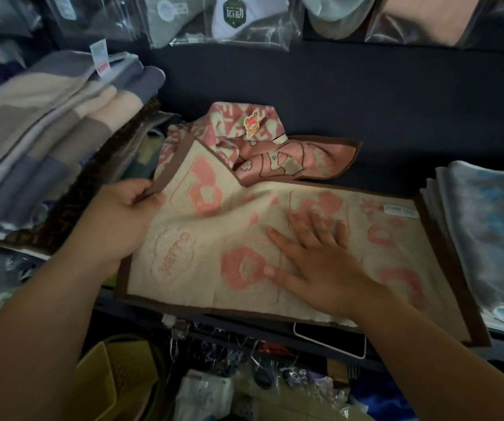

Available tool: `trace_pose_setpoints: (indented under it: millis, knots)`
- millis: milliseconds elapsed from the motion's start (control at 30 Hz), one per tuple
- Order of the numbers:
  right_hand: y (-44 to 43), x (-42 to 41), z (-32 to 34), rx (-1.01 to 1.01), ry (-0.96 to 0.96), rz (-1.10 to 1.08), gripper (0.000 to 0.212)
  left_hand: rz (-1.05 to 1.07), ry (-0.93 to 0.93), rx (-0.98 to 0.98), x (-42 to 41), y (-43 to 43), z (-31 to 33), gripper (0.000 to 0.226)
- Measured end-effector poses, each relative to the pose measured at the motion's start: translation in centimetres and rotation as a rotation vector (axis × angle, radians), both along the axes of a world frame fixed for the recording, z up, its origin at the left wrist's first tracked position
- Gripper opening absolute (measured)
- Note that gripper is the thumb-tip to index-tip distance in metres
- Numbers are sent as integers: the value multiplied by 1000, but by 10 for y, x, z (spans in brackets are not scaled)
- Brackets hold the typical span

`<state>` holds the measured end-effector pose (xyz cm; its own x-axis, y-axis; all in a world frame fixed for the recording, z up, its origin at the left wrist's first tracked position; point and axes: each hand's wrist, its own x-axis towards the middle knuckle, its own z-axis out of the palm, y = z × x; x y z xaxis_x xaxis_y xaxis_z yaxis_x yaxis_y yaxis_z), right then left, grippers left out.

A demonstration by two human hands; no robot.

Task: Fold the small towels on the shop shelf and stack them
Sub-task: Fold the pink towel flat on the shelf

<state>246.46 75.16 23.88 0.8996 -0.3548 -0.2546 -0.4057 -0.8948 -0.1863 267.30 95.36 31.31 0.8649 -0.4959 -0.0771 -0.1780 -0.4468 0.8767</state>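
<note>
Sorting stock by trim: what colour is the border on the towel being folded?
Dark brown border, clearest in the head view.

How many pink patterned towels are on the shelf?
3: the spread cream towel in front, a brown-edged pink towel behind it, and a crumpled pink towel farthest back. More may hide underneath.

The one camera rides on my head, looking forward and down, close over the shelf [366,95], which fills the frame's middle.
</note>
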Motion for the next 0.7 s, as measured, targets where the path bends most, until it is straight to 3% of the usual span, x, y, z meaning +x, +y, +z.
trace_pose_setpoints:
  millis: [167,233,333,467,600,700]
  knots:
    - [15,26,1,48,-30,4,87,62,-227,-25,6,-2,38,21]
    - [20,31,4,131,-55,10,87,67,-280,-56,-3,-6,51,32]
    - [19,26,17,415,-210,-73,75,13,-330,-114,-21,-21,59,19]
    - [-1,2,34,907,-526,-531,91,-79,-374,-117,-54,-59,55,22]
    - [-33,-23,52,1004,-797,-691,64,-250,-369,-144,-92,-106,28,25]
    - [-53,-42,65,1042,-850,-661,48,-375,-275,-130,-118,-137,1,27]
